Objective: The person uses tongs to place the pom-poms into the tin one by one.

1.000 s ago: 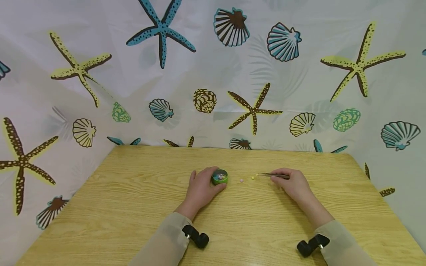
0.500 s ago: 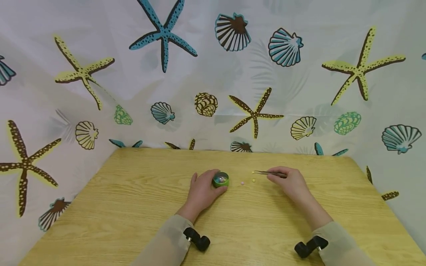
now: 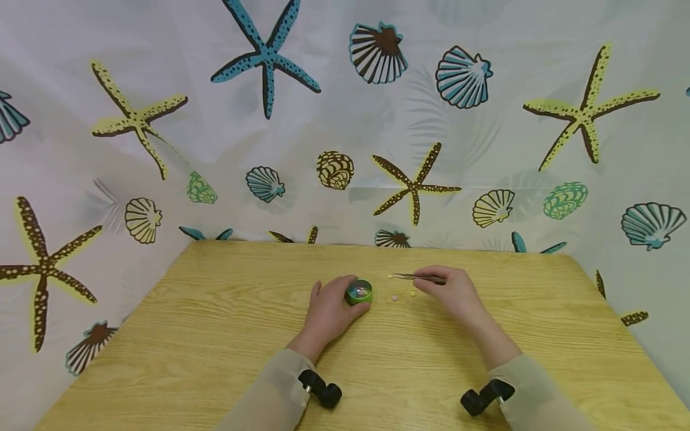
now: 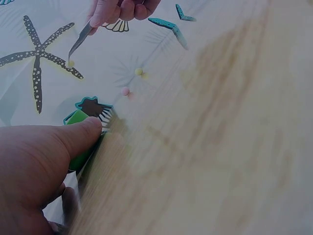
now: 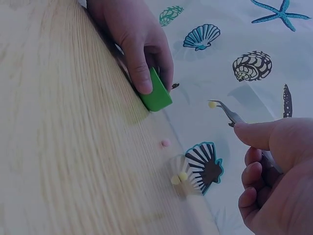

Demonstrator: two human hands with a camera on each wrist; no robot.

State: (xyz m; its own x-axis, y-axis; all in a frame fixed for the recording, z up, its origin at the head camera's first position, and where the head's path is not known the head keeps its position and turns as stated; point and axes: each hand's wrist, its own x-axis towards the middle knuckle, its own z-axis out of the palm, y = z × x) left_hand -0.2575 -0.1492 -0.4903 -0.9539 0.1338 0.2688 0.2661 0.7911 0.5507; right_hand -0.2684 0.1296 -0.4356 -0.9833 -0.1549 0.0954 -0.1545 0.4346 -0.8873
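Note:
My left hand [image 3: 327, 308] grips a small round green tin [image 3: 360, 301] on the table, thumb and fingers around its side. Several small colourful beads show inside it in the head view. My right hand [image 3: 450, 292] pinches a pair of metal tweezers [image 3: 426, 277] with bent fine tips. Between those tips is a small yellow bead [image 5: 212, 104], held above the table to the right of the tin. A pink bead [image 3: 394, 298] and another yellow bead [image 3: 413, 294] lie on the table between the two hands.
The wooden table [image 3: 215, 335] reaches back to a pale cloth [image 3: 302, 131] printed with starfish and shells, which also hangs at both sides. Each sleeve carries a black wrist mount, one at the left cuff [image 3: 320, 389] and one at the right [image 3: 487, 396].
My right hand has lifted the yellow bead in the tweezers and carried it left, closer to the green tin. My left hand keeps its grip on the tin. The head view tilted slightly.

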